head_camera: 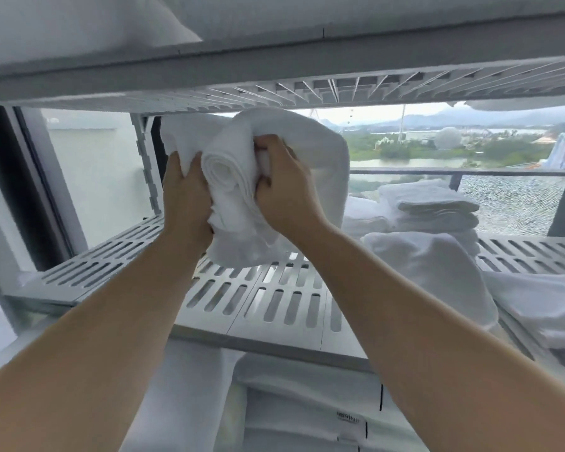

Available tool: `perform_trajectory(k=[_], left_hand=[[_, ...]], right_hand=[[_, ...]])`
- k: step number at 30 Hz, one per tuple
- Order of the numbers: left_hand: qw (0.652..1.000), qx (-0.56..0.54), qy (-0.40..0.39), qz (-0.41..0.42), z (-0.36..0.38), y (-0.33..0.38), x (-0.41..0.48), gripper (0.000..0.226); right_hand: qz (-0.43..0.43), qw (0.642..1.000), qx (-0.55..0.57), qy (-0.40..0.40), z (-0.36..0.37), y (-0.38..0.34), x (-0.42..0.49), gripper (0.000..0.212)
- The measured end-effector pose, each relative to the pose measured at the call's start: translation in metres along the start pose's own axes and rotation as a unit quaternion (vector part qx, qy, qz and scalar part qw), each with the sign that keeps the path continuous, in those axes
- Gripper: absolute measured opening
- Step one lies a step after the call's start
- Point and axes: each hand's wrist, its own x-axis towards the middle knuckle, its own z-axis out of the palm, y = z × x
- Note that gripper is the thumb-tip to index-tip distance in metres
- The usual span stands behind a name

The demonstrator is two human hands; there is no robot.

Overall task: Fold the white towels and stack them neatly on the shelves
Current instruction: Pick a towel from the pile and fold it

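A bundle of white towels (238, 187), rolled and bunched, stands on end on the slotted grey shelf (274, 298), its top close under the upper shelf (307, 89). My left hand (185, 197) grips its left side. My right hand (284, 194) grips its right side, fingers dug into the folds. A stack of folded white towels (431, 207) lies further right on the same shelf, with a loosely folded towel (437, 272) in front of it.
White linen (307, 402) fills the shelf below. Pillows or bedding (79, 24) rest on the top shelf. Behind the rack is a window with a dark frame (30, 177) at left and a balcony rail (454, 172). More white cloth (542, 308) hangs at the right edge.
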Motion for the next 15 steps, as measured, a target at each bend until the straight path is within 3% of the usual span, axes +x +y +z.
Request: perform_trajectory(k=[7,9,12,15], left_hand=[[0.989,0.116,-0.008,-0.087,-0.037,-0.026,0.012,0.029],[0.968,0.235,-0.020,-0.091,-0.052,-0.051,0.016,0.036],[0.900,0.432,-0.045,-0.045,-0.077,-0.093,0.032,0.026],[0.880,0.457,-0.052,-0.118,-0.088,-0.122,0.056,0.044]], right_hand=[[0.123,0.990,-0.031,-0.060,0.044,0.021,-0.009,0.041],[0.182,0.977,-0.058,-0.098,0.062,0.045,-0.018,0.037],[0.244,0.950,-0.110,-0.160,0.081,0.086,-0.036,0.036],[0.296,0.933,-0.107,-0.175,0.092,0.116,-0.046,0.036]])
